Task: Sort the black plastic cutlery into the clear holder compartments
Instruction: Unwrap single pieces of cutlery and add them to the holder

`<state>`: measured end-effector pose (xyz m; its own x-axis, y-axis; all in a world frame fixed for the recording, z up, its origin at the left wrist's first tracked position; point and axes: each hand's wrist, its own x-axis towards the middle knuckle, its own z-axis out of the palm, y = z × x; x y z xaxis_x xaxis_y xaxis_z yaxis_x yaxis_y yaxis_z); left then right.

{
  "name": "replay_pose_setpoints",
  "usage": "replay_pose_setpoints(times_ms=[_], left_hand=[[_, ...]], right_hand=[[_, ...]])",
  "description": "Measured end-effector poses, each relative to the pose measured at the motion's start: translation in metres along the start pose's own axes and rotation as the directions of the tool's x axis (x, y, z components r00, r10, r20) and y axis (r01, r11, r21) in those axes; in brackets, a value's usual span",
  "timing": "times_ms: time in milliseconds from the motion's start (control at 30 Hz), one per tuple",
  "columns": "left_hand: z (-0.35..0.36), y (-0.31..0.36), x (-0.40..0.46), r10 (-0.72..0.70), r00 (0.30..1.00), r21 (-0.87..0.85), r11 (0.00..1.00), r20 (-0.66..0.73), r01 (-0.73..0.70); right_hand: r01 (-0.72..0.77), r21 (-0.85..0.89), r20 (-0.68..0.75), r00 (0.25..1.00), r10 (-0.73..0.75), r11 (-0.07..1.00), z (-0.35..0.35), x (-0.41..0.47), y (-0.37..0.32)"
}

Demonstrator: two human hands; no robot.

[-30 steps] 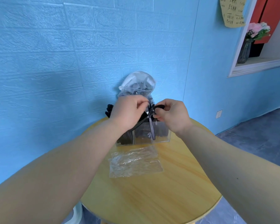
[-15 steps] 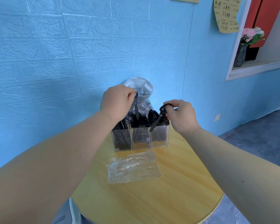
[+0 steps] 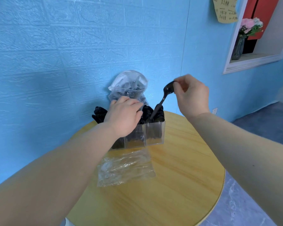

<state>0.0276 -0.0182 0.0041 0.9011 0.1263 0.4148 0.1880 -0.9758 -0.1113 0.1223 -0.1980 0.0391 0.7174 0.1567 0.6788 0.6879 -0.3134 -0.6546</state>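
Since half a second ago, both hands have shifted: the right hand [image 3: 190, 95] has lifted, pinching a black spoon [image 3: 162, 99] by its bowl, handle dipping into the clear holder's [image 3: 154, 133] right compartment. Nearest, an empty plastic wrapper [image 3: 125, 168] lies on the tabletop [image 3: 178, 185]. The left hand [image 3: 123, 117], fingers relaxed, rests over the holder's left side. Behind stands a cutlery bag [image 3: 129, 86].

The only writing is on a yellowish paper note [image 3: 225, 9] stuck on the blue wall [image 3: 72, 46] in the upper right of the frame. It carries several lines of dark handwritten characters, but they are too small and blurred to read. No label, brand or number can be read on any other thing in the picture.
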Motion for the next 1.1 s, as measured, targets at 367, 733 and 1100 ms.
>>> replay_pose_setpoints(times_ms=[367, 733, 1100], left_hand=[[0.028, 0.015, 0.004, 0.065, 0.995, -0.105, 0.993, 0.076, -0.056], [0.042, 0.010, 0.001, 0.111, 0.993, -0.144, 0.983, -0.042, -0.116], [0.037, 0.008, -0.030, 0.092, 0.968, -0.154, 0.980, -0.232, -0.129]], right_hand=[[0.273, -0.150, 0.091, 0.961, -0.262, 0.950, 0.020, 0.028, 0.001], [0.382, -0.330, 0.562, 0.814, -0.145, 0.863, 0.060, 0.000, 0.053], [0.367, -0.183, 0.309, 0.902, -0.301, 0.912, 0.043, -0.034, 0.043]])
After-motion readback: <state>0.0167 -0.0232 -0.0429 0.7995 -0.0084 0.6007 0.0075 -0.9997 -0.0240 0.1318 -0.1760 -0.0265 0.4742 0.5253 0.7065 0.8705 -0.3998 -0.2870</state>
